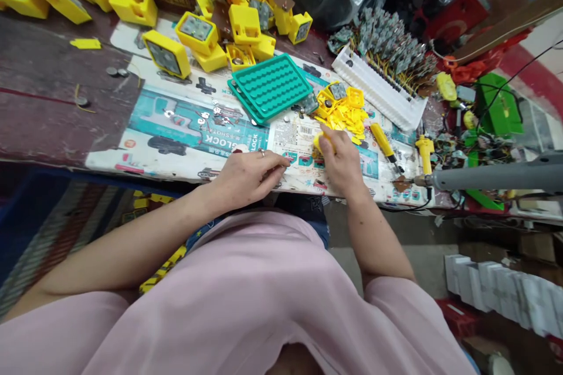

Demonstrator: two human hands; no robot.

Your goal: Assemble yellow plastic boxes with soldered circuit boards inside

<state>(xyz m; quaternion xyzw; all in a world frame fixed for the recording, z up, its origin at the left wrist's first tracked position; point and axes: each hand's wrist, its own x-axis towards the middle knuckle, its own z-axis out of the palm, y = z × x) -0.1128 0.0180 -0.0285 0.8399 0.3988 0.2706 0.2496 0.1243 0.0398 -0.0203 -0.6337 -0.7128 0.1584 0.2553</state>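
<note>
My right hand point(341, 161) is closed around a small yellow plastic part point(317, 142), held just above the printed paper sheet point(185, 123) at the table's front edge. A heap of similar small yellow parts point(343, 108) lies just beyond it. My left hand point(248, 176) rests on the sheet to the left, fingers curled and pinched toward the right; what they hold, if anything, is too small to make out. A ring shows on one finger. A teal dimpled tray point(270, 87) lies behind both hands.
Yellow square housings point(197, 32) pile up at the back left. A white rack of wired circuit boards point(382, 70) stands at the back right. A yellow-handled screwdriver point(383, 142) and a grey soldering iron point(492, 177) lie right of my hand. Small metal discs point(206, 117) scatter on the sheet.
</note>
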